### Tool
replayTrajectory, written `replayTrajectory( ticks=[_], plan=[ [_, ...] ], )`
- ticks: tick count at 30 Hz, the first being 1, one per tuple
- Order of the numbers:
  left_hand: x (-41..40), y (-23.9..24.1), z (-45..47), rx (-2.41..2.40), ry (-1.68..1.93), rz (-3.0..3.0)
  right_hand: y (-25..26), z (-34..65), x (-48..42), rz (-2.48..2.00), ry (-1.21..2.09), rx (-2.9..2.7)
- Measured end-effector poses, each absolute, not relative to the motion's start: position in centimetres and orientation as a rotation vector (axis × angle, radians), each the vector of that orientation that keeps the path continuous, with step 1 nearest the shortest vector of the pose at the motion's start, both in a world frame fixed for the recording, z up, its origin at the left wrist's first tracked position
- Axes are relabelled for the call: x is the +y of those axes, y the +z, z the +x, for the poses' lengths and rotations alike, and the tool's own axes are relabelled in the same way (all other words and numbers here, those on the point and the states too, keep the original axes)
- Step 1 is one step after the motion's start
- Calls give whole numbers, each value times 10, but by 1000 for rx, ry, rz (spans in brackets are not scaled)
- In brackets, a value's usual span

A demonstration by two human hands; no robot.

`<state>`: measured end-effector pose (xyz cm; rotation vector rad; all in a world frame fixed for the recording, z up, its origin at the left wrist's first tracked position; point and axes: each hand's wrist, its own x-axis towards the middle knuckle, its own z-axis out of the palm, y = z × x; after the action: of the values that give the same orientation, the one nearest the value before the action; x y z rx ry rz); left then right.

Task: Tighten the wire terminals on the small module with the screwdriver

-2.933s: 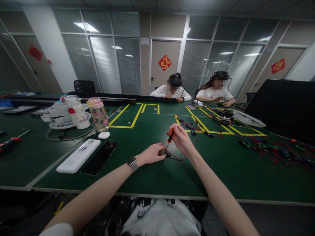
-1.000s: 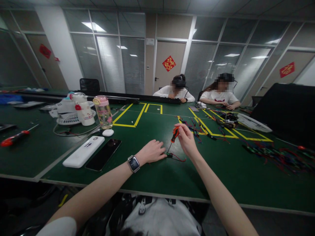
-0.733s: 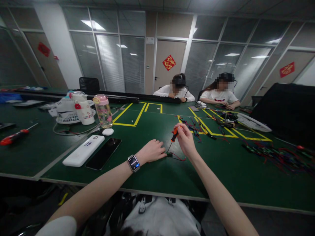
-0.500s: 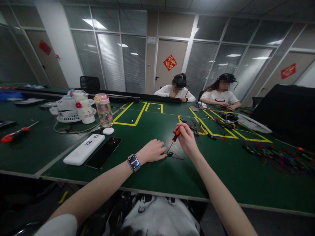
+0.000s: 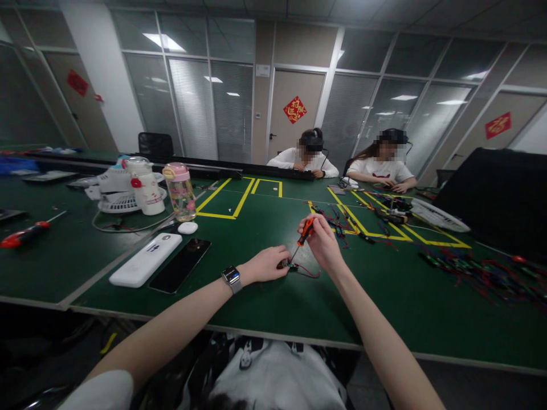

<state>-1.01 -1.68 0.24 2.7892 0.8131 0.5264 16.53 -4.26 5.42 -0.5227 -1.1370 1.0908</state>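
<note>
Screwdriver (image 5: 302, 237) slants (long axis diagonal), tip down-left.

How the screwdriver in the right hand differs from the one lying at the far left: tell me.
The held screwdriver slants in the right hand, tip down toward the circuit board; the lying screwdriver rests on the table. The held screwdriver's handle is orange and black, the lying screwdriver's red and black. Both have slim metal shafts.

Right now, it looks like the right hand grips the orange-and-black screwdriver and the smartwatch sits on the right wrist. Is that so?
Not quite: the smartwatch is on the left wrist, as the head view shows. The right hand does grip the orange-and-black screwdriver.
</note>
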Motion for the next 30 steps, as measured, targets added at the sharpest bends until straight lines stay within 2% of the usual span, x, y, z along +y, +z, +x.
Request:
replayTrajectory(
  ticks=[6,15,23,30],
  plan=[
    [-16,-1,-10,823,527,2797,50,165,-40,-552,982,-1142],
    [-14,1,-14,810,529,2857,52,165,-42,-510,1091,-1174],
    [-14,1,-13,826,525,2821,51,167,-39,-560,1009,-1138],
    [-15,2,-13,829,517,2870,50,166,-40,-524,1118,-1124]
  ],
)
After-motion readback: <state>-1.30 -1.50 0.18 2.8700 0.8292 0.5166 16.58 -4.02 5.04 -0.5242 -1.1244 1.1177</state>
